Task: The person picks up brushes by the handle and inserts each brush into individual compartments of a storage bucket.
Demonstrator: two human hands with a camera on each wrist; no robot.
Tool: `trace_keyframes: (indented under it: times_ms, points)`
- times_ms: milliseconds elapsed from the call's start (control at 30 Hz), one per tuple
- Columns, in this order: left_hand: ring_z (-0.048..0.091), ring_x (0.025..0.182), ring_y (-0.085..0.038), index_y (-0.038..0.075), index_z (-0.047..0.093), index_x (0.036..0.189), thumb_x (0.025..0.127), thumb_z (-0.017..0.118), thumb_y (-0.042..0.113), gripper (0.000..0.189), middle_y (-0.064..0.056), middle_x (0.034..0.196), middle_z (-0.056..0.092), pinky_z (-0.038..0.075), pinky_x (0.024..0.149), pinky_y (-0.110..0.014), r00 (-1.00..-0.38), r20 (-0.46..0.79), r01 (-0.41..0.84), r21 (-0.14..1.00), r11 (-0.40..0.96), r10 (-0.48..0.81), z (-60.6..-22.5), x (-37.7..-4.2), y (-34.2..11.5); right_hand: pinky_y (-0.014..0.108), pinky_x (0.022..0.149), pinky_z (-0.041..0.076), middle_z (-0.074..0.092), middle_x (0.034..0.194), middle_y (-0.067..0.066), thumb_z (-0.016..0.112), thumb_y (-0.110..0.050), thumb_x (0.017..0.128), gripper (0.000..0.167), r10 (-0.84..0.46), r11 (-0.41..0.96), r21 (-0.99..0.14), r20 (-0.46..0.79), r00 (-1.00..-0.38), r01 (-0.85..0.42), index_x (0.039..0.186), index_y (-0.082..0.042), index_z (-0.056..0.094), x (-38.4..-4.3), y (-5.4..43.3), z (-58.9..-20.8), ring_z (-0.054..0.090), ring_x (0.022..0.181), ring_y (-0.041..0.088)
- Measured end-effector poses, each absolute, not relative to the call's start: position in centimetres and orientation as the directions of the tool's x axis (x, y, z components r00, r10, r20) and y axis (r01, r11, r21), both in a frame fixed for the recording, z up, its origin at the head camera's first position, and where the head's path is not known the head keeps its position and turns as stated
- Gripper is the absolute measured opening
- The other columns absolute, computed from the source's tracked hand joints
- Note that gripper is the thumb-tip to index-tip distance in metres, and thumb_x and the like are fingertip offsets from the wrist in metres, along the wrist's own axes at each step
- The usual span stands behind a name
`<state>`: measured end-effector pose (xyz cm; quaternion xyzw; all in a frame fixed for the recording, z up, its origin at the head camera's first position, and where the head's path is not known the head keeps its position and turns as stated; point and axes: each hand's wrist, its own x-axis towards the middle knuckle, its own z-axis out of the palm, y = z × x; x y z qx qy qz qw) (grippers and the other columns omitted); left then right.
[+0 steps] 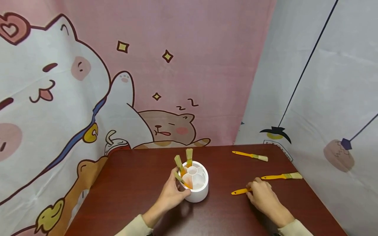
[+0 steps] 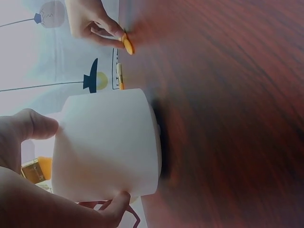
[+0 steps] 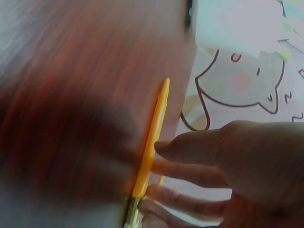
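Observation:
My left hand [image 1: 172, 194] grips the side of a white round divided holder [image 1: 198, 197], thumb near the front and fingers around its left. Three brushes stand bristles up in its left compartments, among them one with pale bristles [image 1: 189, 154]; other compartments show bare white walls. In the left wrist view, the holder's smooth wall [image 2: 104, 142] fills the middle, with the thumb and a finger pressed to it. To the right, my right hand [image 1: 263, 196] pinches a yellow-handled paintbrush [image 1: 240, 191] low over the table. The right wrist view shows thumb and fingertips along its handle [image 3: 154, 135].
Two more yellow-handled brushes lie on the dark red-brown table [image 1: 141, 177]: one at the back right [image 1: 249, 154], another just beyond my right hand [image 1: 282, 176]. A cartoon-printed cloth [image 1: 206, 65] hangs behind the table and along its right side.

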<state>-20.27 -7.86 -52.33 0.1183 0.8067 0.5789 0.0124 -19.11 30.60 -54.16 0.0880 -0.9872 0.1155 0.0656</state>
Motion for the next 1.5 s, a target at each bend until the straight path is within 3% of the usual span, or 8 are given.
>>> trace_keyframes:
  times_ms: [233,400,533,667,867,1100,1300,1500]
  points:
    - [0.067,0.150,-0.048,0.007,0.038,0.178,0.081,0.085,-0.002,0.108,-0.028,0.169,0.061,0.056,0.124,-0.063,-0.969,0.139,0.198,0.931,0.307,0.205,-52.5,-20.3,-8.0,0.042,0.083,0.070,0.077,0.109,0.008,0.090,0.005,0.094,0.015,-0.317,0.895,-0.249,0.226,-0.921,-0.369,0.106,-0.003,0.088,-20.2,28.7,-54.8,0.076,0.099,0.026]
    - [0.063,0.155,-0.046,0.006,0.034,0.179,0.086,0.097,0.010,0.113,-0.027,0.174,0.054,0.055,0.126,-0.065,-0.972,0.165,0.213,0.916,0.340,0.165,-52.9,-20.0,-7.7,0.045,0.089,0.071,0.078,0.121,0.014,0.088,0.002,0.098,0.010,-0.359,0.865,-0.285,0.227,-0.905,-0.414,0.107,-0.002,0.088,-21.1,28.1,-54.9,0.081,0.105,0.031]
    - [0.061,0.156,-0.043,0.008,0.035,0.177,0.079,0.109,0.032,0.125,-0.023,0.172,0.051,0.055,0.126,-0.064,-0.982,0.176,0.190,0.875,0.445,0.074,-53.1,-19.5,-7.1,0.045,0.086,0.071,0.078,0.124,0.017,0.090,-0.008,0.100,0.016,-0.274,0.883,-0.331,0.209,-0.939,-0.332,0.115,-0.001,0.087,-21.7,27.4,-54.6,0.081,0.104,0.029]
    - [0.057,0.157,-0.043,0.007,0.036,0.174,0.072,0.113,0.041,0.133,-0.021,0.164,0.052,0.050,0.129,-0.064,-0.983,0.185,0.156,0.857,0.491,-0.011,-53.2,-19.2,-6.3,0.041,0.071,0.065,0.076,0.110,0.017,0.093,-0.017,0.100,0.029,-0.111,0.916,-0.357,0.210,-0.971,-0.182,0.119,0.002,0.082,-22.4,26.9,-54.1,0.072,0.085,0.024]
    - [0.056,0.157,-0.042,0.006,0.041,0.165,0.072,0.113,0.035,0.121,-0.018,0.160,0.052,0.048,0.131,-0.064,-0.980,0.194,0.147,0.865,0.480,-0.051,-53.1,-19.2,-5.5,0.034,0.057,0.047,0.057,0.080,0.010,0.094,-0.031,0.101,0.043,0.046,0.920,-0.393,0.109,-0.993,-0.001,0.097,0.002,0.066,-23.6,26.6,-54.3,0.055,0.065,0.023]
    - [0.062,0.153,-0.037,0.007,0.045,0.163,0.074,0.109,0.030,0.112,-0.016,0.164,0.056,0.051,0.128,-0.062,-0.978,0.208,0.185,0.843,0.506,0.012,-52.7,-19.5,-6.0,0.031,0.053,0.040,0.049,0.068,0.005,0.092,-0.028,0.102,0.047,0.067,0.894,-0.447,0.039,-0.997,0.043,0.078,-0.005,0.058,-24.2,27.2,-55.4,0.051,0.054,0.021]
    - [0.062,0.153,-0.033,0.011,0.045,0.165,0.075,0.109,0.030,0.113,-0.013,0.168,0.055,0.052,0.127,-0.060,-0.983,0.172,0.179,0.839,0.513,0.062,-52.6,-19.8,-6.6,0.037,0.058,0.052,0.071,0.084,0.007,0.094,-0.020,0.099,0.028,0.075,0.872,-0.486,0.024,-0.997,0.054,0.097,-0.002,0.073,-24.6,27.4,-55.6,0.061,0.065,0.021]
    - [0.061,0.154,-0.035,0.012,0.044,0.168,0.073,0.109,0.030,0.116,-0.013,0.171,0.054,0.050,0.128,-0.062,-0.984,0.155,0.176,0.841,0.511,0.084,-52.7,-20.0,-7.0,0.043,0.066,0.061,0.077,0.094,0.009,0.095,-0.016,0.098,0.033,0.060,0.851,-0.525,0.059,-0.996,0.020,0.115,-0.002,0.071,-24.6,26.5,-55.3,0.071,0.076,0.021]
